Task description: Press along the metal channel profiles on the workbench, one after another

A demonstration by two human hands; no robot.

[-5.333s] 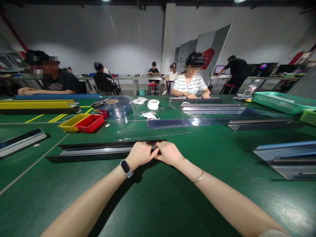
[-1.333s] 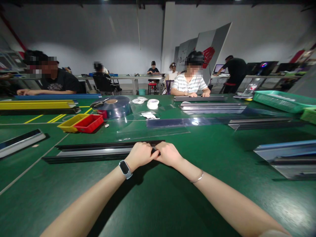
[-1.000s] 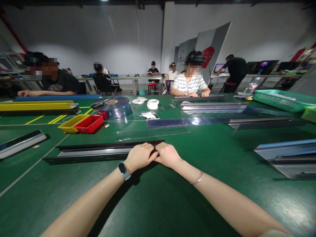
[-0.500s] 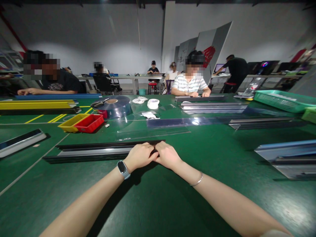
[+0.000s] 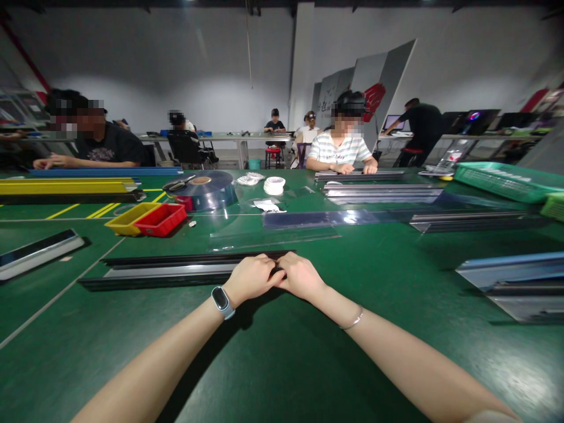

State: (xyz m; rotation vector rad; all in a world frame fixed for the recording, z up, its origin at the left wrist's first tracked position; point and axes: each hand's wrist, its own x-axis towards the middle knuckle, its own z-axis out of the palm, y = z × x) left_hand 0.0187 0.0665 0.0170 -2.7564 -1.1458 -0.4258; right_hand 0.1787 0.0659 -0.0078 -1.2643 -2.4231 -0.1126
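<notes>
A long black profile (image 5: 167, 271) with a pale strip along its channel lies on the green table (image 5: 282, 364). Both hands meet at its right end, thumbs close together. My left hand (image 5: 250, 277), with a watch at the wrist, is closed on the profile from the near side. Beside it, my right hand (image 5: 302, 276) is closed over the very end, a thin bracelet on its wrist. The fingertips and whatever small part lies between them are hidden.
Beyond the profile lie clear strips (image 5: 326, 218), a film roll (image 5: 205, 189), red (image 5: 162, 221) and yellow (image 5: 131, 220) trays. Blue profiles (image 5: 515, 267) sit right, a phone-like device (image 5: 39, 254) left. A person (image 5: 341, 147) works opposite.
Both hands stay at the profile's right end with hardly any motion. The whole view has shifted very slightly.
</notes>
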